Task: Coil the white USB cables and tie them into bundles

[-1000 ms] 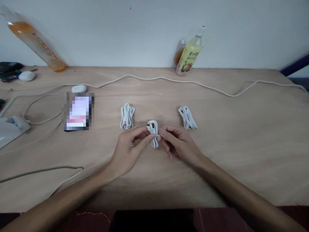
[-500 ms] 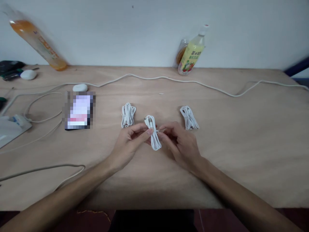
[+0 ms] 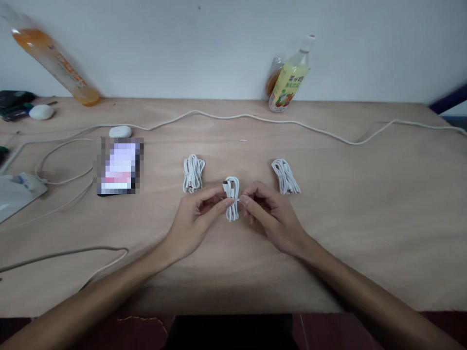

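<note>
My left hand (image 3: 195, 221) pinches the middle coiled white cable (image 3: 231, 197) between thumb and forefinger at its waist; my right hand (image 3: 272, 216) meets it from the other side, fingertips closed on what looks like a thin tie at the same point, though the tie itself is too small to confirm. The bundle sits between both hands, just off or lightly on the wooden tabletop (image 3: 346, 209); I cannot tell which. In my judgement the step goes well if the left grip stays firm at the waist so the loops do not spring apart, while the right works only the tie and leaves the connector end at the top alone. One finished bundle (image 3: 193, 173) lies just beyond my left hand, another (image 3: 285, 176) just beyond my right, both apart from my fingers. A phone (image 3: 119, 166) lies well to the left, and a long loose cable (image 3: 255, 118) runs across the far side.
</note>
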{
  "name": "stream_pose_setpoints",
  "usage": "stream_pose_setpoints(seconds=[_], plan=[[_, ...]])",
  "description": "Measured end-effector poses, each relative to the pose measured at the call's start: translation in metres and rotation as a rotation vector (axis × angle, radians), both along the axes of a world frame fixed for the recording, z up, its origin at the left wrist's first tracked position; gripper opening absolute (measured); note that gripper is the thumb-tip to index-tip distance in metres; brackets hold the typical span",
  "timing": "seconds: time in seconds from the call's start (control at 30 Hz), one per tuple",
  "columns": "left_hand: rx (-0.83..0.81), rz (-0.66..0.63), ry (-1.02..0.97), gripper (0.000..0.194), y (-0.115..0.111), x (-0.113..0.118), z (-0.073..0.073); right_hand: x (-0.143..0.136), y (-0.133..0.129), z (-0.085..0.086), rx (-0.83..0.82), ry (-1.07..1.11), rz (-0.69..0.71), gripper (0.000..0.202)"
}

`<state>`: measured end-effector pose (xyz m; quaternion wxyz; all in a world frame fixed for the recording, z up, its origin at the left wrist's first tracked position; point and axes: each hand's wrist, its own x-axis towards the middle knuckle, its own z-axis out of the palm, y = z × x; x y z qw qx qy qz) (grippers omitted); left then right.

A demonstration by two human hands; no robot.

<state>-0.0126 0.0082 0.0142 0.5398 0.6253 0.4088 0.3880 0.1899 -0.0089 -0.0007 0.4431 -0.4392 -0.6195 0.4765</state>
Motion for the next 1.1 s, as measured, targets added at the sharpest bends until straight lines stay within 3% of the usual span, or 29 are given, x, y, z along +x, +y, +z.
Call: stream_pose_setpoints(seconds=[0.17, 0.33, 0.6, 0.7, 0.8, 0.93, 1.1], plan=[[-0.024, -0.099, -0.102, 0.021, 0.002, 0.000, 0.005, 0.004, 0.007, 0.001, -0.363, 0.310, 0.152, 0.032], [-0.199, -0.149, -0.228, 0.016, 0.002, 0.000, 0.002, 0.005, 0.008, 0.004, -0.475, 0.420, 0.184, 0.029], [-0.426, -0.136, -0.374, 0.021, -0.002, 0.002, -0.004, 0.004, 0.006, 0.007, -0.283, 0.359, 0.186, 0.030], [-0.473, -0.135, -0.402, 0.021, 0.000, 0.002, -0.004, 0.003, 0.004, 0.008, -0.179, 0.252, 0.118, 0.031], [-0.510, -0.144, -0.432, 0.020, 0.002, 0.001, -0.004, 0.002, 0.001, 0.007, -0.092, 0.198, 0.024, 0.021], [-0.553, -0.130, -0.458, 0.019, 0.003, 0.002, -0.003, 0.000, -0.004, 0.002, -0.016, 0.219, 0.017, 0.009], [-0.587, -0.117, -0.472, 0.025, 0.002, 0.002, -0.002, 0.001, -0.005, -0.001, 0.077, 0.091, -0.015, 0.007]])
